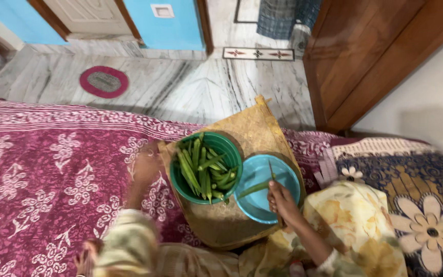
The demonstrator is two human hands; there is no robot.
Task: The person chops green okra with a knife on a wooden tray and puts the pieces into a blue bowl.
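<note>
Bedspread (pixel 52 169): maroon, white floral print, striped band along the far edge.
Mat (pixel 252 133): mustard-tan, woven.
Bowl (pixel 234 154): dark green, holding bright green okra (pixel 203 172).
Second bowl (pixel 283 177): turquoise, plain.
Sleeve (pixel 355 220): cream, yellow floral pattern.
Cushion (pixel 421 205): navy, large beige flowers.
Floor (pixel 180 87): grey-veined white marble.
Round rug (pixel 104 81): magenta rim, grey centre.
Wall (pixel 175 25): sky blue.
</note>
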